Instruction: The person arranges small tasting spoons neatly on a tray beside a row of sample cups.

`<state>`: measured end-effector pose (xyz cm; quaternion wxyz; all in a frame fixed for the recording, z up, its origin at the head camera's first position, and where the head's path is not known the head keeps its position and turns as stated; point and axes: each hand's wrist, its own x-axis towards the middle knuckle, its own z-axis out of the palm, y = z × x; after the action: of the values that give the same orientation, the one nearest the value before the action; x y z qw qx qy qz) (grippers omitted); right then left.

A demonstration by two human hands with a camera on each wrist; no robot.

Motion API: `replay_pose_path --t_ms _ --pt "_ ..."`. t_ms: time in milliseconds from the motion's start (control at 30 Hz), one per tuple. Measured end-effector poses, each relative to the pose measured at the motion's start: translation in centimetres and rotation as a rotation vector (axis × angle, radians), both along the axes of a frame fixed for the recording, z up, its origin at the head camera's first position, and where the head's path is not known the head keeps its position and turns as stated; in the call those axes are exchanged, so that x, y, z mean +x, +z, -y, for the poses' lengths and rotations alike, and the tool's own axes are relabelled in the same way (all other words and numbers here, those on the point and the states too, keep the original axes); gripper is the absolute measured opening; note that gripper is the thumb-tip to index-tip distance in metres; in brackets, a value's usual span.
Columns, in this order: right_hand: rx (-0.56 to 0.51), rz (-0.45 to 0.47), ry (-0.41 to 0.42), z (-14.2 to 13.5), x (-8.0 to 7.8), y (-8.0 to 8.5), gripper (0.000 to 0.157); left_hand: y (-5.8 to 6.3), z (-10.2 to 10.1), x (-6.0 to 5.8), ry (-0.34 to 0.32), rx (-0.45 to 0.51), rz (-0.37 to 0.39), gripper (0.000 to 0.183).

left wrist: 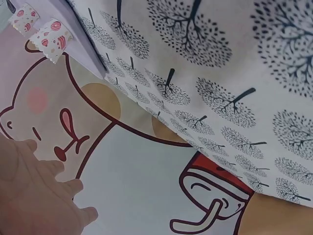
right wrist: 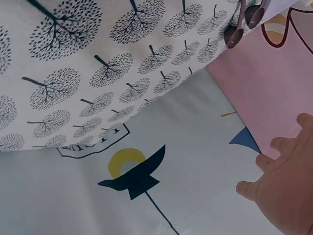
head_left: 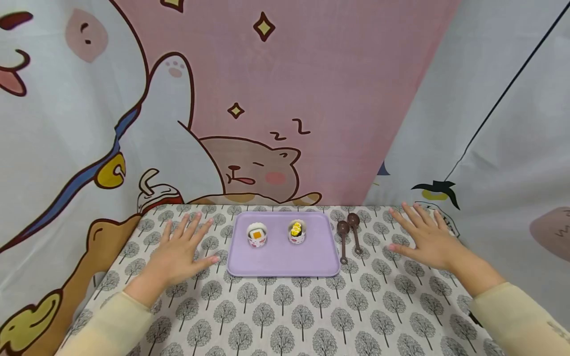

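Observation:
My left hand point(head_left: 180, 252) is spread with fingers apart, left of a lilac tray point(head_left: 285, 264), and holds nothing. On the other side, my right hand point(head_left: 425, 237) is also spread and bare, right of two brown spoons. One spoon point(head_left: 343, 228) lies beside the tray's right edge, the other spoon point(head_left: 354, 220) just beyond it. Two small patterned paper cups stand upright on the tray. The left cup point(head_left: 257, 242) holds something white with an orange square on top; the right cup point(head_left: 297, 239) holds something dark topped with yellow and white. Both cups also show in the left wrist view.
A cloth with a grey tree print point(head_left: 285, 299) covers the table. Behind it hangs a pink and white curtain point(head_left: 347, 99) with cartoon animals, meeting the table's back edge. A pale curtain point(head_left: 503, 148) hangs at the right side.

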<state>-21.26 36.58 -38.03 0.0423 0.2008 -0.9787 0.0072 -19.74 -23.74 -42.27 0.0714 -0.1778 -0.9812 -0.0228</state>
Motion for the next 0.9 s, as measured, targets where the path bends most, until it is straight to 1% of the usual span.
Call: replay_pose_path --t_ms 267,467,667,900 --pt "-0.028 0.034 -0.015 0.5 0.5 0.0 0.091 -0.1 -0.6 0.3 -0.008 0.016 -0.014 0.092" --pt "-0.041 0.024 -0.005 1.2 0.9 -0.1 0.090 -0.6 -1.1 0.5 -0.023 0.044 -0.018 0.092" --pt "-0.066 0.038 -0.006 1.8 1.1 -0.4 0.090 -1.2 -1.6 0.5 -0.021 0.054 0.003 0.091" --pt "-0.069 0.053 -0.010 2.5 1.3 -0.9 0.089 -1.3 -2.3 1.0 -0.016 0.091 0.034 0.090"
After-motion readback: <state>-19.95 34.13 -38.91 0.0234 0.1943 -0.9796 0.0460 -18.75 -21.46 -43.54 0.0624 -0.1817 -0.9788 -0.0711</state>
